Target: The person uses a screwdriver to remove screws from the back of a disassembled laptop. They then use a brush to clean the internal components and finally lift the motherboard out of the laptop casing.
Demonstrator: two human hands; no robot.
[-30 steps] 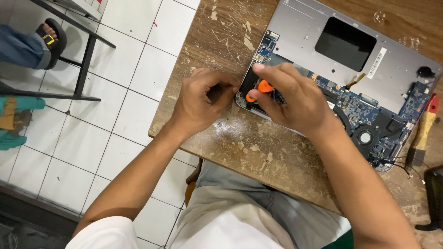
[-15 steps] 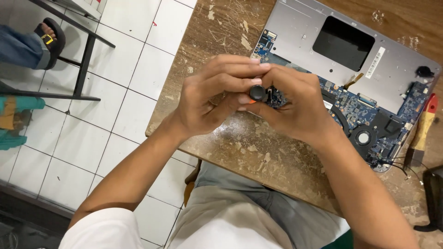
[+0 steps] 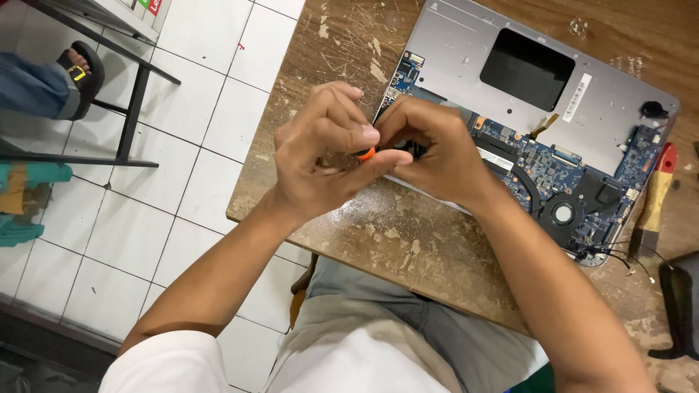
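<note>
My left hand and my right hand are pressed together above the near left corner of an opened laptop. Between their fingertips sits a small orange and black tool, mostly hidden by my fingers; both hands grip it. The laptop lies with its bottom cover off on a worn wooden table. Its blue circuit board and round fan show to the right of my right wrist.
A red-handled tool lies at the laptop's right end, and a black object sits at the right edge. Another person's sandalled foot rests by a black metal frame on the white tiled floor at left.
My hands have lifted off the laptop's corner and come together above it, with the orange and black tool now pinched between the fingertips. The view has shifted slightly.
</note>
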